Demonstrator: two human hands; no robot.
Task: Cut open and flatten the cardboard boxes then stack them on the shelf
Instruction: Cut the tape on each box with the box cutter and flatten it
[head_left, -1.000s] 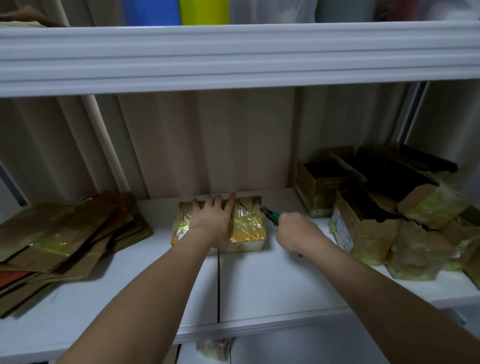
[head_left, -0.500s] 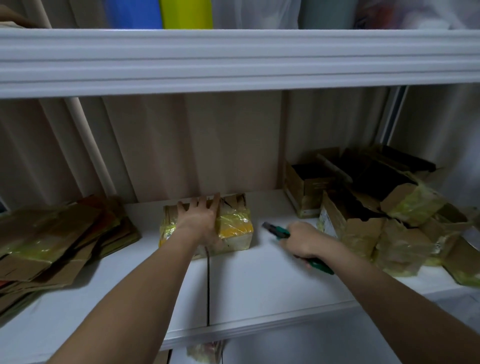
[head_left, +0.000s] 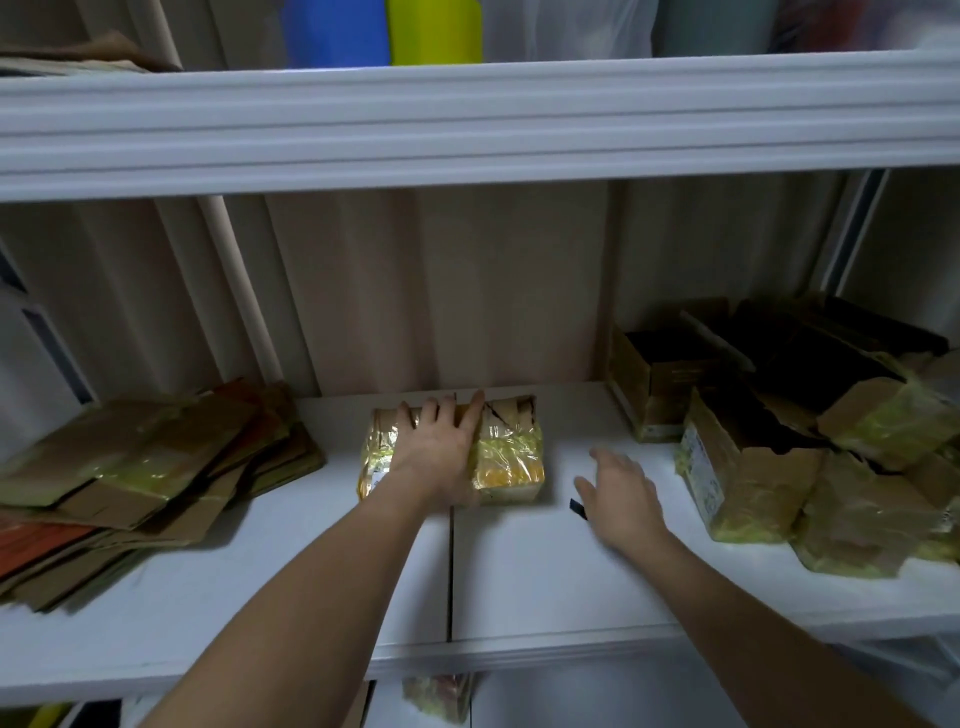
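shelf edge: white shelf board with front lip running across the lower frame, a dark seam down its middle just below the box.
open room: bare white strip between the box and the right-hand boxes, taken up only by the right hand; another bare strip between the box and the flattened stack.
overhead: white moulded upper shelf front across the top, blue and yellow items standing on it.
task box: small brown cardboard box wrapped in yellow-tinted clear tape, lying on the shelf near the back wall, centre.
left hand: pressed flat on top of the box, fingers straight and spread, reaching to its far edge.
right hand: released, fingers loosely spread, hovering over the shelf right of the box; a small dark tip shows at its left edge, identity unclear.
flattened stack: pile of flattened brown cardboard sheets at the left end of the shelf.
containers: cluster of opened brown cardboard boxes with yellowish tape at the right end; dark interiors, contents not visible.
change: green-handled cutter, gripped in the right hand half a second ago, no longer gripped; left hand unmoved on the box.
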